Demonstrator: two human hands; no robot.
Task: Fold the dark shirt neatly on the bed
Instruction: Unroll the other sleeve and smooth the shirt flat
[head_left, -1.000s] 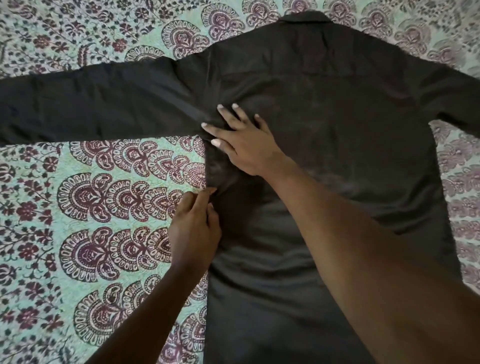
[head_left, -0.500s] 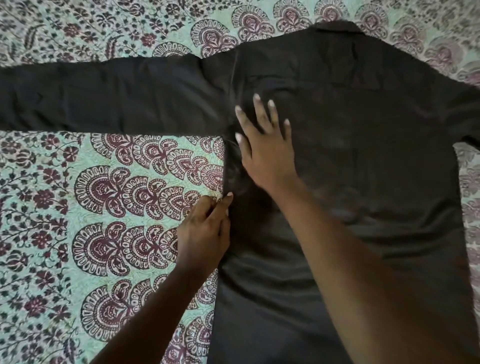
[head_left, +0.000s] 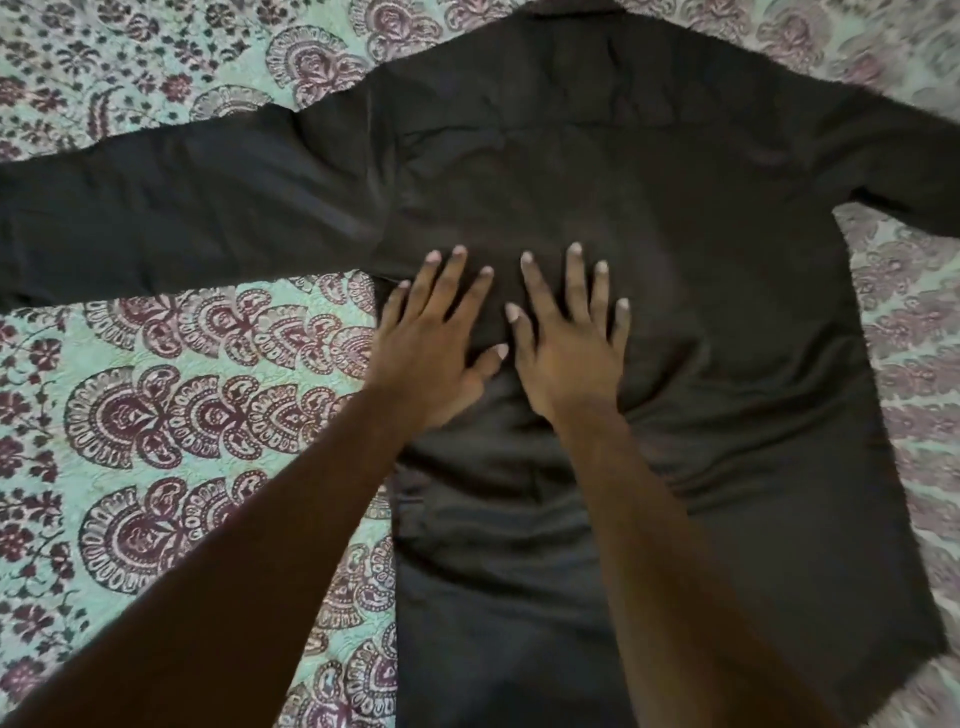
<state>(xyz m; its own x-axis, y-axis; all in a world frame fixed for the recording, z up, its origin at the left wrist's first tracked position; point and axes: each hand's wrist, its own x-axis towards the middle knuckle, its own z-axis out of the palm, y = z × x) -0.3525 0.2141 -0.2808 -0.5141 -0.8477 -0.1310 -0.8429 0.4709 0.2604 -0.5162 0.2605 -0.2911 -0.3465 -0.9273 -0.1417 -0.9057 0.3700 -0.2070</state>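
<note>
ITEM: dark shirt (head_left: 649, 291), long-sleeved, laid flat & back-up on the bed (head_left: 156, 405), collar (head_left: 571, 5) at far edge, hem toward the wearer of the cam. Bed cover: pale green w/ maroon paisley & floral print.

SLEEVES: left sleeve (head_left: 182, 208) stretched straight out across the cover; right sleeve (head_left: 904, 156) angled out & away.

HANDS: left hand (head_left: 436, 353) palm-down on the shirt just inside its left side seam, under the armpit; fingers straight, spread apart, gripping nothing. Right hand (head_left: 571, 348) palm-down just beside it, nearer mid-back; fingers likewise straight & splayed, nothing held. Thumbs near each other, whether touching cannot tell.

STEP (est.): pre-fold smoothing, both palms pressing the back panel flat. No fold made yet; sleeves & sides all still out, so task is at an early stage.

NEXT (est.): needs a grip on left shoulder & side edge, then bring that side + sleeve inward over the back along a straight line, keeping cloth taut so soft creases at mid-back don't get folded in.

NOT VISIBLE / UNCLEAR: left cuff cut off at frame edge; right cuff out of frame; hem partly hidden by forearms; shirt front & buttons underneath; fabric detail lost in dark tone & slight blur at edges
</note>
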